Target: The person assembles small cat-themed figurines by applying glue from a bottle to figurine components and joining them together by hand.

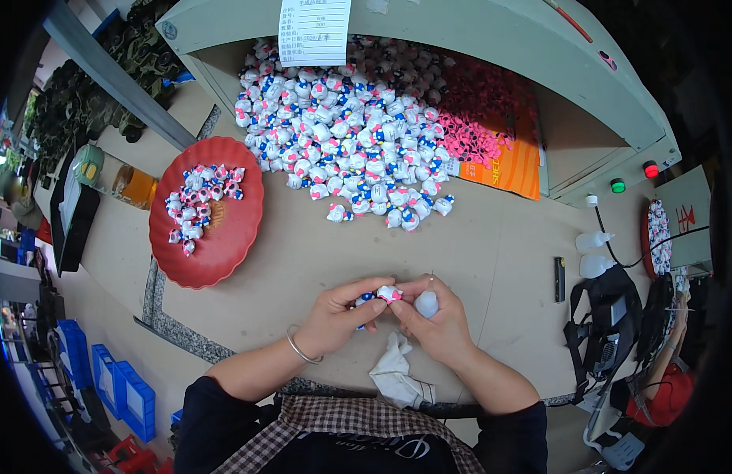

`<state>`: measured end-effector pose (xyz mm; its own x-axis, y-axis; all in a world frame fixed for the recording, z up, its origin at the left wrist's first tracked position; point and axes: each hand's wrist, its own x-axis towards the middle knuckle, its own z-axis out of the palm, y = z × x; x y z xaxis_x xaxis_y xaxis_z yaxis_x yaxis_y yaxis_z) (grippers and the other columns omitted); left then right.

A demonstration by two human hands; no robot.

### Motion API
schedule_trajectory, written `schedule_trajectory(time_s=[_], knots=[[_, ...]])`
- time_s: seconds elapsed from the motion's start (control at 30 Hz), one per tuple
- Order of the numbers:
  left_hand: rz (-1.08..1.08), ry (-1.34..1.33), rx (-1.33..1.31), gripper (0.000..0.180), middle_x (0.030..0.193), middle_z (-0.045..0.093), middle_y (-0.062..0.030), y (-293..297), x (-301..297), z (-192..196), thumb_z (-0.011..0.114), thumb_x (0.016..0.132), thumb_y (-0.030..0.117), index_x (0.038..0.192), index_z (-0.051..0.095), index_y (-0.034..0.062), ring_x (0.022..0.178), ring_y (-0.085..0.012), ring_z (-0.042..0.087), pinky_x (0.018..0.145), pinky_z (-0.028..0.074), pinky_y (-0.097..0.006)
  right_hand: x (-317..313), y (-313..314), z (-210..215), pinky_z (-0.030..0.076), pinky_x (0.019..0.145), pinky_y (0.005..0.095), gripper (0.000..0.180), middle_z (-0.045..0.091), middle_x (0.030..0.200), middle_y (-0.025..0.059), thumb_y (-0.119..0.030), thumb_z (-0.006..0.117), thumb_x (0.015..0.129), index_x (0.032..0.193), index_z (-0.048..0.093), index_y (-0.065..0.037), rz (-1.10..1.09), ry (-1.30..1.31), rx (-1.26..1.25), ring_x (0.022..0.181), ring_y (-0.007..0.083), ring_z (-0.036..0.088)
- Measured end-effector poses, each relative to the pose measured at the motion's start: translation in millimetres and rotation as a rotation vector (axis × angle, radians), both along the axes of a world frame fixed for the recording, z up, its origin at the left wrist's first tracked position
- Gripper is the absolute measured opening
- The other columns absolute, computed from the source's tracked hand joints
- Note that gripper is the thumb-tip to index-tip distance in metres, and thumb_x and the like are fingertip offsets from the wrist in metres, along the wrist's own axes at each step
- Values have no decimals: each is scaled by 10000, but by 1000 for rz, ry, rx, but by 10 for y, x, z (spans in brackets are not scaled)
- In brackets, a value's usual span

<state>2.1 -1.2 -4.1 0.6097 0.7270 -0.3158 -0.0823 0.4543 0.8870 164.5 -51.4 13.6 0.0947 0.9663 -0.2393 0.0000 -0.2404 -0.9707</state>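
Both hands meet low-centre over the beige surface (492, 253), w/ a small white plastic toy figurine with pink and blue details (388, 294) pinched between them. Left hand (334, 316), silver bangle (301, 347) on its wrist, has fingers curled shut around the figurine's left side, a bit of blue showing under the thumb. Right hand (437, 320) is closed too: fingertips on the figurine's right side, and a small white rounded piece (426, 303) tucked against the palm; what that piece is, can't tell. Just below the hands, near the surface's front edge, lies a crumpled white cloth (397, 371). Well apart to the upper left sits a round red plastic tray w/ scalloped rim (224, 253), holding a small cluster of similar figurines (200, 201) in its upper half. Straight ahead, a big heap of white, pink and blue figurines (350, 134) spills out of the pale green open-front cabinet (492, 31); to the heap's right, a pile of small pink parts (480, 122) resting partly on an orange sheet (512, 170). A white paper label (313, 30) hangs on the cabinet's front edge. Far right, red (650, 168) and green (617, 186) buttons.
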Motion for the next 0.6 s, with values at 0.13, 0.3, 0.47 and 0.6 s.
schedule_trajectory(time_s=[0.13, 0.3, 0.47, 0.6], knots=[[16, -20, -62, 326, 963, 584, -18, 4, 3, 2, 538, 835, 112, 1157, 505, 71, 691, -47, 524, 558, 457, -192, -31, 34, 35, 442, 532, 202, 148, 592, 770, 40, -78, 600, 783, 897, 525, -21, -10, 51, -78, 648, 58, 538], [136, -168, -233, 340, 1016, 556, -36, 7, -24, 26, 510, 855, 173, 1178, 468, 75, 830, -98, 547, 557, 446, -196, -90, 26, -15, 451, 533, 202, 197, 543, 783, 37, -70, 575, 799, 971, 490, -22, -60, 109, -11, 647, 68, 519], [617, -679, -311, 362, 1046, 527, -91, 391, -353, 75, 461, 878, 235, 1177, 419, 34, 786, -111, 525, 576, 457, -177, -14, 27, -89, 460, 549, 206, 270, 502, 808, 37, -50, 546, 810, 1054, 435, -18, -84, 65, 59, 672, 77, 502], [675, -654, -474, 346, 1102, 492, -124, 394, -300, 150, 473, 871, 199, 1147, 404, 2, 881, -150, 543, 678, 484, -214, -23, 18, -81, 465, 600, 246, 310, 499, 860, 61, -9, 510, 798, 1089, 403, -24, -124, 73, 28, 712, 112, 520]])
